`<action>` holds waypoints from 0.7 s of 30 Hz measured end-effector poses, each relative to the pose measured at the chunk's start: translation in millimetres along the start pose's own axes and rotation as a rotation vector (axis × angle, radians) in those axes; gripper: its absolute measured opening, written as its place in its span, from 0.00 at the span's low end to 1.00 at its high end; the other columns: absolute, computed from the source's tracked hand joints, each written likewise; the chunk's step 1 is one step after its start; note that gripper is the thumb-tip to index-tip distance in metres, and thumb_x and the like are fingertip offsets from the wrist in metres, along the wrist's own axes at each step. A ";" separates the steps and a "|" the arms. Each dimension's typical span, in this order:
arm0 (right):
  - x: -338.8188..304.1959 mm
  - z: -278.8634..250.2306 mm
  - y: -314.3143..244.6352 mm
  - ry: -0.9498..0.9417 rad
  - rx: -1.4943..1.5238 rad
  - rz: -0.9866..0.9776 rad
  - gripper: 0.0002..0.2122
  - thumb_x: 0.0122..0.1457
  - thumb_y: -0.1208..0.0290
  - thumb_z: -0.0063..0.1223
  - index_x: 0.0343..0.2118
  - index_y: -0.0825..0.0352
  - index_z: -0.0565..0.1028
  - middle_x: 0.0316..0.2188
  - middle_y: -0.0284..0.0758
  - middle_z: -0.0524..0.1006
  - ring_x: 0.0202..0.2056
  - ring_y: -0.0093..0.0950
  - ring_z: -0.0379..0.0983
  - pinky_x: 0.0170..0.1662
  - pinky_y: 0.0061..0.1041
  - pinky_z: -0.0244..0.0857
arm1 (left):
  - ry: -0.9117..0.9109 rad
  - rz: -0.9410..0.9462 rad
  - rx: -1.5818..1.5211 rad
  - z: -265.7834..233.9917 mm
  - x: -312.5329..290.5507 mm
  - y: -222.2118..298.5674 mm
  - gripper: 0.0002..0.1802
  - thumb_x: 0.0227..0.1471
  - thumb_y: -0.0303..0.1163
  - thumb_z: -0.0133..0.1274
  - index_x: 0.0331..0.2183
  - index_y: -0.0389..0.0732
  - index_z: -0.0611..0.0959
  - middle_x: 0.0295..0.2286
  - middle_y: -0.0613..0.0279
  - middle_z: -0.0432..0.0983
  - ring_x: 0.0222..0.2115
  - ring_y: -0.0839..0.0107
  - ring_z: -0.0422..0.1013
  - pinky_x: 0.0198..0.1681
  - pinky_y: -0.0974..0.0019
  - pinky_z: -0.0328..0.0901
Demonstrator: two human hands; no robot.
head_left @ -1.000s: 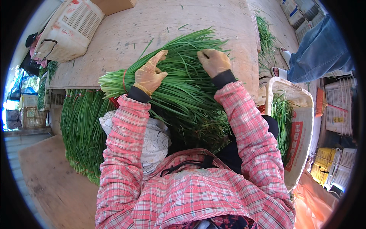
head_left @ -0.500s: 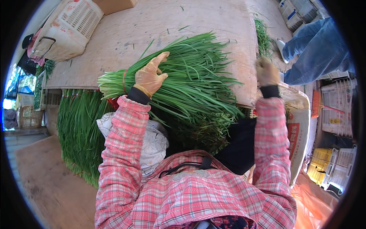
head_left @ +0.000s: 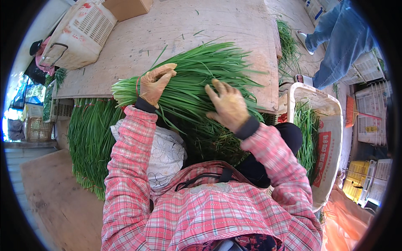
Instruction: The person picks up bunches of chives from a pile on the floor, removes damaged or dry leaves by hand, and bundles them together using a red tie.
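A large bunch of garlic chives [head_left: 197, 75] lies across the edge of the wooden table, pale stem ends to the left and leaf tips fanning right. A thin red band [head_left: 137, 85] circles it near the stems. My left hand [head_left: 154, 85], in a yellowish glove, is closed on the bunch just right of the band, fingers and thumb drawn together. My right hand [head_left: 229, 106], gloved alike, rests over the leafy part with its fingers spread and touching the leaves; it is not closed round them. Below the bunch, loose greens [head_left: 211, 142] lie in shadow near my lap.
Banded bunches of chives [head_left: 90, 138] hang below the table's left side. A white crate [head_left: 331, 146] with loose greens stands at my right. Another crate [head_left: 90, 29] sits on the table [head_left: 167, 21] at far left. At right stands a person in jeans [head_left: 335, 46].
My right hand has swung left from beside the crate onto the leaves. The fingers of my left hand have drawn together on the bunch. The person's legs at right have shifted slightly.
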State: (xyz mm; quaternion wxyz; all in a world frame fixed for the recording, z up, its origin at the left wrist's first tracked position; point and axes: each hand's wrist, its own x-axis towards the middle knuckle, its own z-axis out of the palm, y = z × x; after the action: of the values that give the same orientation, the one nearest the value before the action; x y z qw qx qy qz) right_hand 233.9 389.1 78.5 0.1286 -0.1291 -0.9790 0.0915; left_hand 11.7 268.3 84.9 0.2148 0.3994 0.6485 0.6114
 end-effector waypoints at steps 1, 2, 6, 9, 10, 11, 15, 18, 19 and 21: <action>12.0 21.8 0.4 0.069 0.002 0.027 0.30 0.43 0.59 0.61 0.49 0.66 0.65 0.45 0.43 0.68 0.46 0.39 0.66 0.44 0.37 0.62 | 0.029 0.062 0.060 -4.6 -2.1 3.7 0.14 0.47 0.19 0.50 0.40 0.32 0.79 0.32 0.59 0.78 0.34 0.77 0.72 0.41 0.74 0.64; 23.1 33.6 6.0 0.039 0.002 0.085 0.26 0.44 0.60 0.60 0.45 0.66 0.67 0.40 0.42 0.70 0.42 0.39 0.69 0.40 0.36 0.64 | 0.052 0.129 0.117 -9.5 -3.1 7.1 0.14 0.46 0.19 0.51 0.39 0.33 0.79 0.32 0.59 0.78 0.34 0.77 0.72 0.41 0.74 0.65; 37.2 30.9 22.0 0.067 0.008 0.079 0.17 0.48 0.60 0.57 0.36 0.66 0.71 0.29 0.40 0.73 0.33 0.40 0.72 0.32 0.37 0.66 | -0.066 0.370 0.570 -44.1 -20.9 35.3 0.39 0.34 0.31 0.63 0.52 0.39 0.68 0.47 0.54 0.68 0.47 0.64 0.65 0.52 0.64 0.57; 26.2 26.7 30.0 0.000 0.066 0.053 0.16 0.48 0.59 0.57 0.34 0.66 0.71 0.28 0.41 0.73 0.33 0.39 0.72 0.32 0.37 0.65 | -0.284 0.313 1.163 -71.1 -28.6 28.3 0.59 0.25 0.39 0.68 0.58 0.43 0.54 0.55 0.55 0.55 0.56 0.59 0.54 0.58 0.55 0.48; 19.1 21.7 36.7 -0.060 0.044 0.065 0.17 0.48 0.58 0.56 0.35 0.66 0.71 0.28 0.41 0.73 0.33 0.39 0.72 0.33 0.37 0.65 | -0.344 0.233 1.356 -75.7 -30.3 19.6 0.64 0.23 0.41 0.69 0.59 0.43 0.50 0.57 0.56 0.52 0.57 0.58 0.51 0.59 0.53 0.45; 10.3 16.8 46.3 -0.051 0.065 0.038 0.19 0.48 0.56 0.57 0.36 0.67 0.72 0.29 0.42 0.74 0.34 0.40 0.72 0.35 0.37 0.66 | -0.341 0.199 1.403 -78.1 -29.5 12.4 0.64 0.23 0.42 0.69 0.60 0.44 0.49 0.57 0.56 0.52 0.57 0.58 0.50 0.59 0.52 0.45; -10.2 -29.8 71.1 0.069 0.560 0.156 0.17 0.48 0.58 0.59 0.31 0.70 0.76 0.28 0.42 0.76 0.31 0.38 0.73 0.34 0.31 0.65 | -0.279 0.182 1.546 -75.2 -20.5 -19.2 0.63 0.27 0.49 0.65 0.60 0.43 0.48 0.55 0.57 0.55 0.56 0.59 0.52 0.58 0.53 0.45; 8.7 -46.5 57.0 0.260 0.505 0.250 0.12 0.49 0.61 0.58 0.28 0.67 0.76 0.25 0.38 0.75 0.29 0.35 0.73 0.31 0.28 0.65 | -0.169 0.292 1.571 -77.8 -22.8 -33.1 0.58 0.32 0.54 0.59 0.59 0.41 0.50 0.55 0.59 0.56 0.54 0.60 0.55 0.57 0.55 0.45; 19.5 -49.5 48.5 0.301 0.401 0.257 0.12 0.49 0.61 0.58 0.27 0.66 0.76 0.25 0.38 0.75 0.28 0.35 0.73 0.30 0.28 0.65 | -0.169 0.295 1.593 -77.3 -22.2 -33.1 0.57 0.33 0.54 0.59 0.59 0.41 0.51 0.55 0.60 0.56 0.53 0.60 0.55 0.57 0.55 0.45; 44.3 -24.3 37.7 0.354 0.249 0.247 0.10 0.49 0.62 0.58 0.26 0.64 0.76 0.24 0.36 0.75 0.26 0.35 0.73 0.28 0.28 0.65 | -0.163 0.298 1.641 -77.6 -21.8 -33.8 0.55 0.34 0.55 0.58 0.58 0.41 0.52 0.54 0.61 0.57 0.53 0.61 0.56 0.57 0.56 0.45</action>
State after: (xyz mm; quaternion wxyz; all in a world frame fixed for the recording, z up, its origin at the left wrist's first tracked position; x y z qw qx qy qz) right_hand 207.8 440.8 103.7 0.3007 -0.2447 -0.8993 0.2023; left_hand -43.5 205.3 60.1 -0.1810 0.5532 0.8106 -0.0635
